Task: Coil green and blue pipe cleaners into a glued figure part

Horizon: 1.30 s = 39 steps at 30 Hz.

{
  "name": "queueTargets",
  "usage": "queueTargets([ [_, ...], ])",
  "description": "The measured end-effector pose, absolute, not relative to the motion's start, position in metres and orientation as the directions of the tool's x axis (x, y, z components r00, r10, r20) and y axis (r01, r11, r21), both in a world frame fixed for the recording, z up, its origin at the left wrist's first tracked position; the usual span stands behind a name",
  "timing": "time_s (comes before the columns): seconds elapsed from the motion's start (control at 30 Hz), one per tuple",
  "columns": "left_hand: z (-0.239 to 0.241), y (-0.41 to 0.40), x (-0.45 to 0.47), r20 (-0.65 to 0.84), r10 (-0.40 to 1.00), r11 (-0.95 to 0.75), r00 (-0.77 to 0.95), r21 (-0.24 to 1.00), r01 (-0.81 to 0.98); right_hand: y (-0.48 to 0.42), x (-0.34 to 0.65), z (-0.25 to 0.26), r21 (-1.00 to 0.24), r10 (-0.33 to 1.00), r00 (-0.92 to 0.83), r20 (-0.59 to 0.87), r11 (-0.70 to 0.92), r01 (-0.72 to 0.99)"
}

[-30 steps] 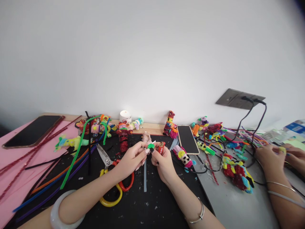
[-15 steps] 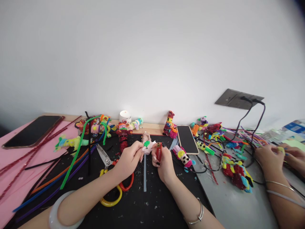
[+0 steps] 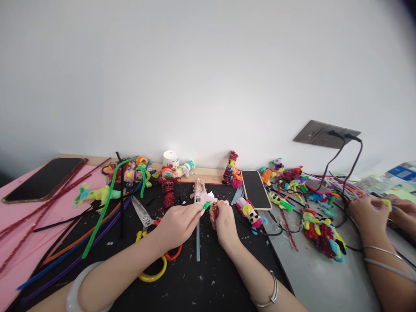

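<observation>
Piece of green [image 3: 207, 204] slants up rightward from the left hand [image 3: 180, 222].

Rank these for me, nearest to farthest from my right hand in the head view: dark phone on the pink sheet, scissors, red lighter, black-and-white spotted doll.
From your right hand:
1. Red lighter: held in it.
2. Spotted doll: just to its right.
3. Scissors: left, partly behind your left forearm.
4. Dark phone: far left.

Green fuzzy piece [image 3: 207, 205] in left hand [image 3: 182, 222], red lighter [image 3: 215, 209] (mostly hidden) in right hand [image 3: 225, 223]
</observation>
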<state>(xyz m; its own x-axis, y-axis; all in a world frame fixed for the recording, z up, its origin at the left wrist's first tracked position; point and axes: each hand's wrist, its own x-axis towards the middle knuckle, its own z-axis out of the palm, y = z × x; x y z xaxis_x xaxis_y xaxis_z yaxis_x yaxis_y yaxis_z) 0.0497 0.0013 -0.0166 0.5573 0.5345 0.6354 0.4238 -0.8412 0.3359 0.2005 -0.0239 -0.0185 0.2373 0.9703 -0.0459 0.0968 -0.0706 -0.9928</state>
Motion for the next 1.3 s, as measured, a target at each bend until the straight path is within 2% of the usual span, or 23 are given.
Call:
queueTargets([
  [0.3,-0.0141,0.0024,0.0505,0.641,0.513,-0.847,0.571,0.269,0.459,-0.0242,0.2009,-0.0174,-0.979,0.973,0.228,-0.035,-0.079,0.187],
  [0.8,-0.0150,0.0028,0.0508,0.646,0.512,-0.843,0.567,0.249,0.477,-0.0235,0.1993,-0.0174,-0.994,0.976,0.190,-0.108,-0.112,0.009],
  [1.13,-0.0141,0.0020,0.0508,0.644,0.500,-0.851,0.579,0.242,0.466,-0.0245,0.2016,-0.0209,-0.992,0.984,0.164,-0.066,-0.082,0.093],
  [1.3,-0.0148,0.0018,0.0510,0.661,0.491,-0.854,0.567,0.239,0.462,-0.0242,0.2005,-0.0217,-0.996,0.984,0.159,-0.078,-0.085,0.038],
])
